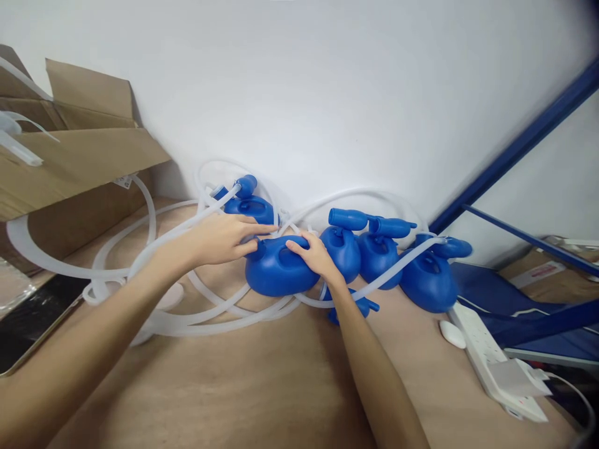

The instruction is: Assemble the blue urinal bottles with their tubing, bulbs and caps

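A blue plastic urinal bottle (276, 274) with a built-in handle lies on the wooden table in front of me. My right hand (314, 252) is closed on its handle side, with the thumb on top near the handle opening. At the bottle's left end, my left hand (222, 240) has its thumb and fingers about the short neck, the index finger reaching out behind it. Part of the neck is hidden by the left fingers. Clear white tubing (206, 321) loops on the table below and behind the bottle.
Several more blue bottles (428, 290) stand to the right, some with spout pieces. Another bottle (253, 209) is behind. An open cardboard box (93, 159) is at left, a dark tablet (28, 324) below it. A power strip (482, 349) and white mouse (452, 334) lie right, beside a blue metal rack (524, 146).
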Available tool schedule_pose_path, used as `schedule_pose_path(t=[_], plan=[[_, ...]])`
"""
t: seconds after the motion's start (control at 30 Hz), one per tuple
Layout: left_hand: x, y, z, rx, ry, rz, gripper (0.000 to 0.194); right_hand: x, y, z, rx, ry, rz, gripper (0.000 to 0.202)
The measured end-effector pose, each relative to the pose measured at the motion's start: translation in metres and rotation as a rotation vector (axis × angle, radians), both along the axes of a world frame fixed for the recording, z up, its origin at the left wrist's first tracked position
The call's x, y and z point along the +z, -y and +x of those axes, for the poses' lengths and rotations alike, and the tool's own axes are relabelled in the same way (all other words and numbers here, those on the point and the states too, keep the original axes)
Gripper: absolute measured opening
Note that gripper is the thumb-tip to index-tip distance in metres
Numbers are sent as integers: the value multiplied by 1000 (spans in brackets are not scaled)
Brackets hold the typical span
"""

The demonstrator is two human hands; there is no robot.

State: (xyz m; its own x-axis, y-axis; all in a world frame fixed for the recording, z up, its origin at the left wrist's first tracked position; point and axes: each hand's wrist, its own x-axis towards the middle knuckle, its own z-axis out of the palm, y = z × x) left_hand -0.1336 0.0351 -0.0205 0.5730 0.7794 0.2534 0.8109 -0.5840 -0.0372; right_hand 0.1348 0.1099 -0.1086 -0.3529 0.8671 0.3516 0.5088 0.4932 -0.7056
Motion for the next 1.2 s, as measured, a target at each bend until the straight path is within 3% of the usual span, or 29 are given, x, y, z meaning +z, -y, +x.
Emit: schedule_pose_path(t=[0.27, 0.5, 0.7, 1.03, 1.2], plan=[[4, -15, 3, 6, 81, -158, 24, 8, 5, -1, -9, 86, 2, 46], [-5, -24, 0, -38, 144, -122, 23, 35, 35, -23, 250, 345, 398, 42], [-6, -27, -7, -94, 217, -173, 21, 20, 36, -41, 218, 283, 535, 24], [-7, -28, -9, -82, 320, -244, 21, 15, 35, -36, 258, 303, 650, 25], [-10, -31, -7, -41, 348, -247, 16, 16, 34, -34, 280, 306, 630, 27]])
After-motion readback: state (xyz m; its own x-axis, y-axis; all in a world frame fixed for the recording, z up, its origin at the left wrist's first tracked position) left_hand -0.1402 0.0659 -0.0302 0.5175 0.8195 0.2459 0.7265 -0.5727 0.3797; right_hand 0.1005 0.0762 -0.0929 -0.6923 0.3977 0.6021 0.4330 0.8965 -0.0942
